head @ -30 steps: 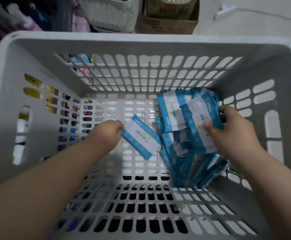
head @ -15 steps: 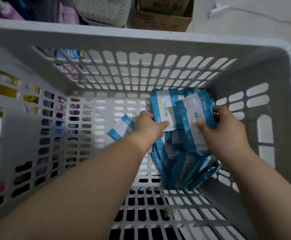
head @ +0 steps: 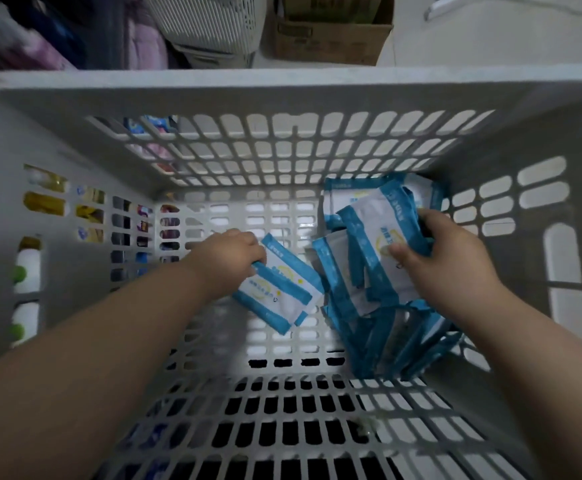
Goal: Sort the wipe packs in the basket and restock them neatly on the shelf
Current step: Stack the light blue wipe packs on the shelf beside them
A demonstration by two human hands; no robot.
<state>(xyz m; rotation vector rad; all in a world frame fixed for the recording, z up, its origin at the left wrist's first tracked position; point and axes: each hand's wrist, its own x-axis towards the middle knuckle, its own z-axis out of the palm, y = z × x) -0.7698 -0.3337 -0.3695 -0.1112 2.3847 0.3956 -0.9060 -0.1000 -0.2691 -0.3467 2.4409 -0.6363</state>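
Observation:
Both my hands are down inside a grey slotted basket (head: 282, 88). My left hand (head: 227, 258) grips the end of two stacked blue-and-white wipe packs (head: 282, 289) lying on the basket floor near the middle. My right hand (head: 445, 261) holds a wipe pack (head: 376, 237) on top of a loose pile of wipe packs (head: 386, 327) that leans against the right wall, thumb pressed on its face. Several packs in the pile stand on edge.
Beyond the basket's far rim stand a cardboard box (head: 331, 32) and a white slotted bin (head: 206, 26). Through the left wall's slots I see bottles and coloured goods (head: 30, 271). The basket floor (head: 282, 427) in front is bare grid.
My left hand went to the pile, took a second pack, and came back left to the first pack; the two now lie stacked. My right hand stayed on the pile.

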